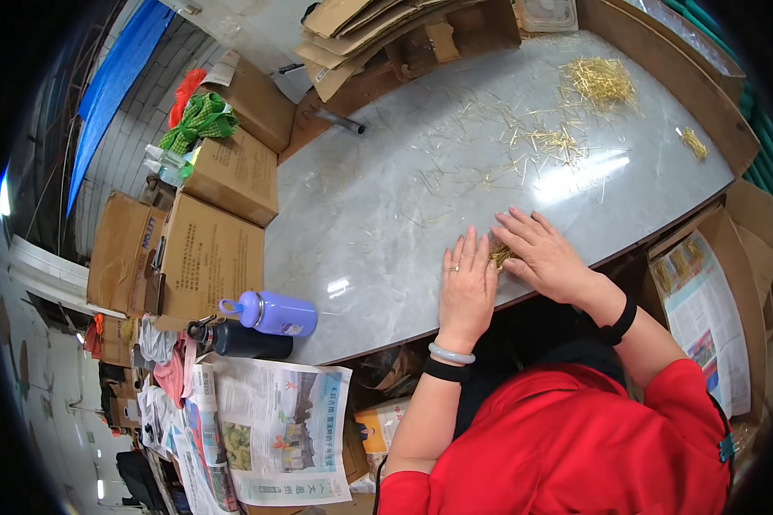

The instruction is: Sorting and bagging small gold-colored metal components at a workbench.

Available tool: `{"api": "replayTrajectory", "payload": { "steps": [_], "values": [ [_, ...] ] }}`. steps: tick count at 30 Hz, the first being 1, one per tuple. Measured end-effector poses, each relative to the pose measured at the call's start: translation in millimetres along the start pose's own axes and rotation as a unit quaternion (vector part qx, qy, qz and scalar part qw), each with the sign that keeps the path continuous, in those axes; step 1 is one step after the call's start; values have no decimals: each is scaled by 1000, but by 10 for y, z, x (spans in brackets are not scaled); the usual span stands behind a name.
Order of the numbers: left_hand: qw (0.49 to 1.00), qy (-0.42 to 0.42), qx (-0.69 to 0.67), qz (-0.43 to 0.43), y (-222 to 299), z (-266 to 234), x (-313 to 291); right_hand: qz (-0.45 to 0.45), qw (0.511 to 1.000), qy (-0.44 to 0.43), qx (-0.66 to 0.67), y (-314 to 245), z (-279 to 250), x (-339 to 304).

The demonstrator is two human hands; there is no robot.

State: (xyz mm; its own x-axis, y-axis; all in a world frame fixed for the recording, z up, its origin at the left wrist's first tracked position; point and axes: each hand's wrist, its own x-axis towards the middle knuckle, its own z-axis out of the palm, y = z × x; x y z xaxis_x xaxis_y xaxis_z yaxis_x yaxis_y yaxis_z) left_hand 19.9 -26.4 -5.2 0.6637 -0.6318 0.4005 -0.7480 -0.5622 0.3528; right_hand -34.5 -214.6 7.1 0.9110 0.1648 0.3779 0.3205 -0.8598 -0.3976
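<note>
Both my hands rest near the front edge of a grey marbled table (361, 283), with a small bunch of thin gold-coloured wire pieces (500, 255) between them. My left hand (468, 287) lies along the bunch's left side, fingers stretched out and close together. On the other side, my right hand (543, 257) has its fingers extended and slightly spread, with the thumb beside the bunch. The hands partly hide it. Further back lie loose gold wire pieces (558, 144) and a large heap of them (601, 83). A small separate bunch (694, 144) sits at the far right.
A purple bottle (276, 314) and a black bottle (251, 340) lie at the table's left front corner. Cardboard boxes (213, 257) border the left side. Cardboard walls (687, 77) edge the right. Newspaper (283, 429) covers a surface at the lower left. A short dark tube (342, 122) lies at the back left.
</note>
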Motion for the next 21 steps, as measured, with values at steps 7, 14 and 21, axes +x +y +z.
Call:
{"api": "replayTrajectory", "payload": {
  "steps": [7,14,21],
  "values": [
    [997,24,-72,15,-32,-10,-53,-9,1000,-9,12,-6,31,17],
    [999,22,-34,17,-2,-2,-45,-12,973,-9,228,57,-2,-17],
    [997,42,-68,2,-18,10,-60,-59,986,-14,154,29,-68,-34]
  ]
}}
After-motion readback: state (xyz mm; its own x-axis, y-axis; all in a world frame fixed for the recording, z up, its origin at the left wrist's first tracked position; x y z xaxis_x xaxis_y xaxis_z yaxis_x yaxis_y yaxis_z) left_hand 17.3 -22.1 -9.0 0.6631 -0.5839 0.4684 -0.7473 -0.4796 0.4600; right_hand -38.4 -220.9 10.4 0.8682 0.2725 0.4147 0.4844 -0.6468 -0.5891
